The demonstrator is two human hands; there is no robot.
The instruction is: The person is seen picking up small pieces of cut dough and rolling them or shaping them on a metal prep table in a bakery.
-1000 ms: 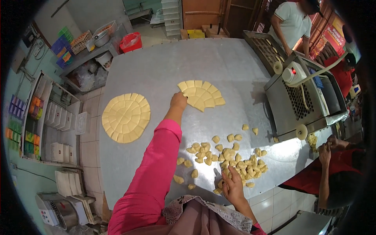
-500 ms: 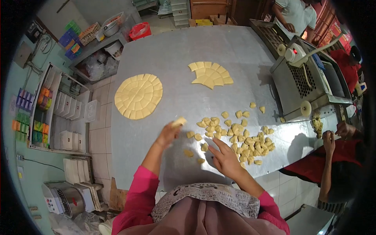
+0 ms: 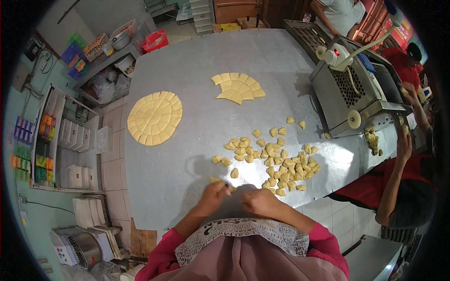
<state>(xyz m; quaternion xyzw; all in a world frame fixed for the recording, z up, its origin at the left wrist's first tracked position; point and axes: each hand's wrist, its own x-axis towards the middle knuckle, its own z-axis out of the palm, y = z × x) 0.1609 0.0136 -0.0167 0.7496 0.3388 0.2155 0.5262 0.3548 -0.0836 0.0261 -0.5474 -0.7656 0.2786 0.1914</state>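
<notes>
My left hand (image 3: 212, 195) is closed close to the table's near edge; a pale bit shows at its fingertips, seemingly a piece of dough, mostly hidden. Just beyond its knuckles lies a small flat dough piece (image 3: 214, 179). To its right my right hand (image 3: 260, 202) is curled shut, and what it may hold is hidden. The hands are a short gap apart. Ahead and to the right, many small yellow dough lumps (image 3: 290, 172) are scattered and heaped. A single lump (image 3: 234, 173) lies between the hands and the heap.
On the metal table (image 3: 187, 61) are a round dough sheet (image 3: 155, 118) cut into pieces and a partial cut sheet (image 3: 238, 87). A dough machine (image 3: 356, 89) stands at the right. A co-worker's arm (image 3: 398, 173) is beside it, another person (image 3: 337, 16) behind. Shelves (image 3: 70, 140) line the left.
My left hand has come down toward me from further out, where it held up a strip of dough. My right hand has drawn back and its spread fingers have closed. The view has shifted slightly.
</notes>
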